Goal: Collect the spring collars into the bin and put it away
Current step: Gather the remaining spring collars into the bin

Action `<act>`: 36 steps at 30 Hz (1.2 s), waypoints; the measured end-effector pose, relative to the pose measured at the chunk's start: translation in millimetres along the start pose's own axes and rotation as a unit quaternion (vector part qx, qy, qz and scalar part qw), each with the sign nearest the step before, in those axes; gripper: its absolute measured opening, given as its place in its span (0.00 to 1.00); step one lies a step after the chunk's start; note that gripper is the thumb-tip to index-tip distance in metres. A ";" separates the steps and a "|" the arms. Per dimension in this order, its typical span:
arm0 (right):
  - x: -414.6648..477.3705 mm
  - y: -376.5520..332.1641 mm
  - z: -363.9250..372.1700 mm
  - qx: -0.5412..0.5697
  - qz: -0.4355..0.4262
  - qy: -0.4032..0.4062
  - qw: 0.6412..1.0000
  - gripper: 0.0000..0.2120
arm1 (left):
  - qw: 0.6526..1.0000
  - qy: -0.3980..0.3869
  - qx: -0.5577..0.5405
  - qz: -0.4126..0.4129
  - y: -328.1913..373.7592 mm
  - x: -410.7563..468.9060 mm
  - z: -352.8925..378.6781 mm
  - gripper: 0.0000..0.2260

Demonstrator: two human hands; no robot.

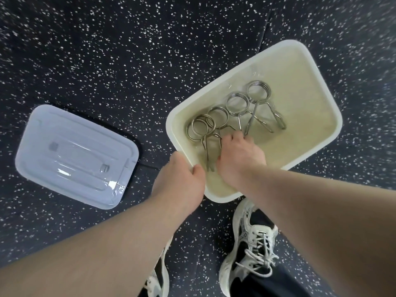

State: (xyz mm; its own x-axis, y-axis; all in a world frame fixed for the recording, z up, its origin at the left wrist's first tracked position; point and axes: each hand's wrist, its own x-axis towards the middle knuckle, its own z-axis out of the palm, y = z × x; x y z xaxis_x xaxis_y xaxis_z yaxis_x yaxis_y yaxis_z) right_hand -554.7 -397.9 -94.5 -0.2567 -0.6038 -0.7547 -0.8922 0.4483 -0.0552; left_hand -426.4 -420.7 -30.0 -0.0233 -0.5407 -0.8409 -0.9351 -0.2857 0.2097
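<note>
Four metal spring collars (227, 116) lie side by side inside the white bin (321, 133), which rests on the speckled floor (107, 50). My right hand (240, 155) reaches into the bin, its grip curled over the collars' handles; how tightly, I cannot tell. My left hand (182, 179) clasps the bin's near rim. The translucent lid (75, 155) lies apart, left.
</note>
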 end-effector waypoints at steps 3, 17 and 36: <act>0.9 -4.6 -10.1 0.013 0.005 -0.011 1.000 0.25 | 0.999 0.029 0.012 0.022 1.5 8.1 -13.1 0.11; 6.0 -24.4 -38.1 0.190 0.030 -0.054 0.980 0.16 | 0.986 0.130 0.033 0.098 4.3 38.4 -56.3 0.09; -57.9 -132.0 -84.5 0.397 -0.188 0.117 0.891 0.05 | 0.997 0.057 -0.004 -0.054 -93.0 10.6 -97.6 0.11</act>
State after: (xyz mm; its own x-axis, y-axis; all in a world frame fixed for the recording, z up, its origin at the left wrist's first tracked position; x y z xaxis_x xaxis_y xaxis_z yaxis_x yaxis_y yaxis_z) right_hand -453.5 -477.8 11.8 -0.1486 -0.8887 -0.4338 -0.4110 0.4545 -0.7903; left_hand -305.2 -477.0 -9.8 0.1184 -0.5931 -0.7964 -0.9269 -0.3537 0.1256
